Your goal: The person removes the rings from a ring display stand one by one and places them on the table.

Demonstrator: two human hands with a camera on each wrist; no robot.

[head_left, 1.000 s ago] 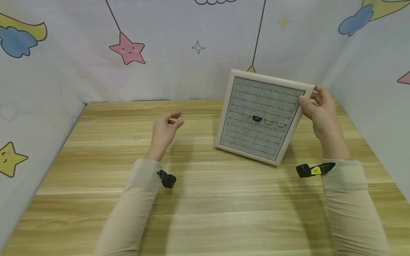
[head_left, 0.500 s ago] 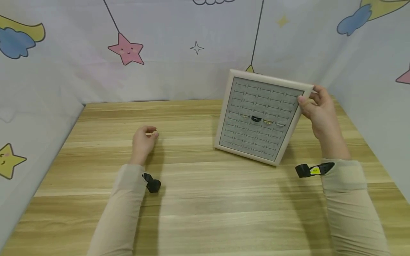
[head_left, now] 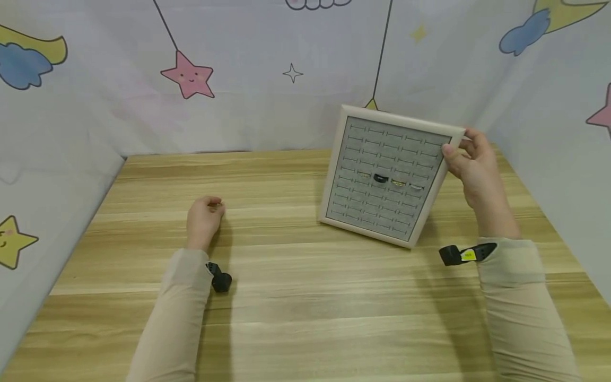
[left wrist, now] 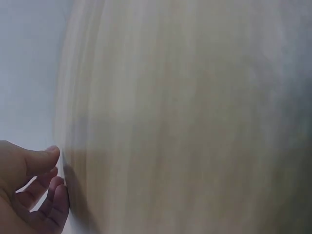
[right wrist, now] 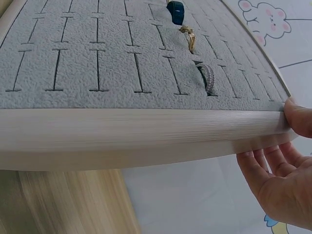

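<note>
Display frame (head_left: pixel 401 120) on the right side of the counter (head_left: pixel 286 318), tilted, its grey panel (head_left: pixel 382 154) facing the head camera; top edge slopes down to the right. Panel is cut with rows of short slits.

Four rings sit in one row near mid-panel. Left to right: a small pale gold ring (head_left: pixel 364 174), a thick dark ring (head_left: pixel 380 179), a gold ring (head_left: pixel 398 183), and a silver ring (right wrist: pixel 208 79) in the column beside the side rail. Right wrist view shows the last three set in their slits; the silver one has a textured band.

Right grip (head_left: pixel 477 164): pinching the frame at its upper right corner, thumb on the front, fingers behind the rail.

Left grip (head_left: pixel 202 220): low over the left part of the counter, well apart from the frame. Fingers bent, thumb near the index finger; cannot tell whether anything is between them, the tips being partly hidden and small.

Both forearms in beige sleeves (head_left: pixel 525 318), a black wrist camera (head_left: pixel 221 282) at each cuff. Behind the counter, a white backdrop (head_left: pixel 258 116) printed with stars and clouds, including a pink star (head_left: pixel 188 75).
</note>
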